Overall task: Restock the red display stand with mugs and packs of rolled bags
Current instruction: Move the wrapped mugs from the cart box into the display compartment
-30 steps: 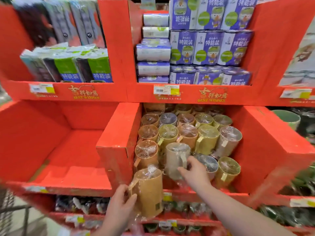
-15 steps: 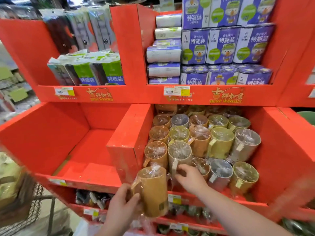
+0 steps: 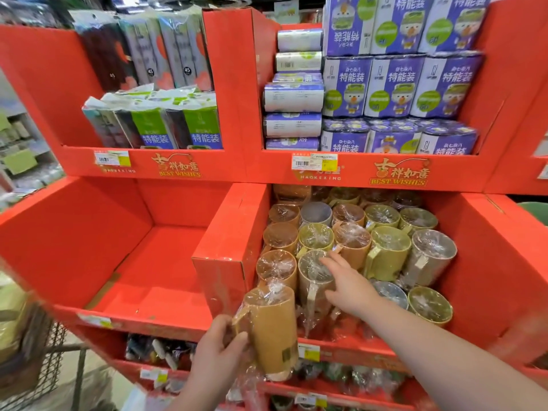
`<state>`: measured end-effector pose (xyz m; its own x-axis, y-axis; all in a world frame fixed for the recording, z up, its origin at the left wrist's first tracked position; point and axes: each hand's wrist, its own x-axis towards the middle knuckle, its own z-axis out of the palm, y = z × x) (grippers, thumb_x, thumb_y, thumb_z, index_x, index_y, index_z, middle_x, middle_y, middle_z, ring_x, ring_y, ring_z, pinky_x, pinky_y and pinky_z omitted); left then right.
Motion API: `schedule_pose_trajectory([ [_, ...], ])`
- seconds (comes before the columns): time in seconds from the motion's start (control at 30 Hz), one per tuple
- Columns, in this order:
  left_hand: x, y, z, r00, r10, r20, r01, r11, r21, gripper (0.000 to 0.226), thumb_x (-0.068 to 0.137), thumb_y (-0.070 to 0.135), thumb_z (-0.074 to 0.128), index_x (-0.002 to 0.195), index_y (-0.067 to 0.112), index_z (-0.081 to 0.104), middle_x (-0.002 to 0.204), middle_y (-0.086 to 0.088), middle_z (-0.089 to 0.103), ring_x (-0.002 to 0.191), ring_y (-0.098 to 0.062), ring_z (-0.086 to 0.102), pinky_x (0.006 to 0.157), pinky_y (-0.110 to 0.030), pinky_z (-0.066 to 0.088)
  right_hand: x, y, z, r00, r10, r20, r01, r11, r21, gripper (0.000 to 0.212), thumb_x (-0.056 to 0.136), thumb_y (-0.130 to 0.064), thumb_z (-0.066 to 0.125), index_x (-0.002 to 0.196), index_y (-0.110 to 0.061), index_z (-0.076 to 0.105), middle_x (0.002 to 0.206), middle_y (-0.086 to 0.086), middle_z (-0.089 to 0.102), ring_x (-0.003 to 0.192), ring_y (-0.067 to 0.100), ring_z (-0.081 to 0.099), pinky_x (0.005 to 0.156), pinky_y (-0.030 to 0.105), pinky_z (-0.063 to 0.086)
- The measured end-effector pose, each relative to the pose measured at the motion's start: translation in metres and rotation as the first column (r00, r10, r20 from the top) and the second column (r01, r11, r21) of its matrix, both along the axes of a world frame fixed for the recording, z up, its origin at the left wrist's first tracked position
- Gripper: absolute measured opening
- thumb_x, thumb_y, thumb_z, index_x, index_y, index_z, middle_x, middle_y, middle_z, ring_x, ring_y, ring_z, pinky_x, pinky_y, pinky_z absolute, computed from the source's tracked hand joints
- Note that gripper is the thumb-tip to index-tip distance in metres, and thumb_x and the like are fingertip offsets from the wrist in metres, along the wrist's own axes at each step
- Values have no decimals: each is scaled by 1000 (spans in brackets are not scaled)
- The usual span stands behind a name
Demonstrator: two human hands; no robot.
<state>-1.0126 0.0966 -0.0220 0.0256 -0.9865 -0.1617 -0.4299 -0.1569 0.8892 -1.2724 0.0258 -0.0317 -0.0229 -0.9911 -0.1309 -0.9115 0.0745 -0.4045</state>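
Note:
My left hand point(image 3: 218, 351) grips a tan plastic-wrapped mug point(image 3: 272, 330) in front of the red display stand point(image 3: 219, 262), just below the middle right bin's front edge. My right hand point(image 3: 347, 286) reaches into that bin, fingers spread, touching a beige wrapped mug point(image 3: 312, 274) in the front rows. Several more wrapped mugs point(image 3: 385, 250) in tan, green and grey fill the bin. Purple packs of rolled bags point(image 3: 394, 87) are stacked in the upper right bin. Green and dark packs point(image 3: 154, 123) stand in the upper left bin.
The middle left bin point(image 3: 142, 262) holds nothing. A wire cart point(image 3: 32, 360) stands at the lower left. A lower shelf point(image 3: 160, 351) holds wrapped goods. A green bowl point(image 3: 536, 212) shows at the right edge. Price tags point(image 3: 314, 161) line the shelf fronts.
The view has shifted left and closer. My right hand has slid forward from the beige mug's handle up to its side near the rim. My left hand still holds the tan mug.

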Motion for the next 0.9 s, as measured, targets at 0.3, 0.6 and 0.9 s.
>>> schedule_pose_trajectory([
  [0.3,3,-2,7,999,-33,-37,33,999,4,9,93,6,55,85,10,54,68,-3,59,57,-10,53,45,-11,39,16,-7,-11,984,-131,-120,117,986,-116,60,80,-28,71,131,-17,40,139,5,25,110,27,51,86,35,51],
  [0.6,-4,-8,10,988,-57,-146,58,998,2,8,94,6,50,86,8,52,83,-15,66,62,-16,59,59,-33,50,9,-1,1,996,-85,24,87,992,-92,66,84,-38,66,141,-23,37,155,2,21,138,28,30,112,43,31],
  [0.9,-54,-24,15,965,-214,-151,200,974,-104,6,92,3,52,88,8,53,76,-10,61,71,-20,58,67,-38,52,-9,42,59,845,10,534,30,997,-65,31,95,-33,52,126,-34,47,127,-12,51,122,8,46,93,19,37],
])
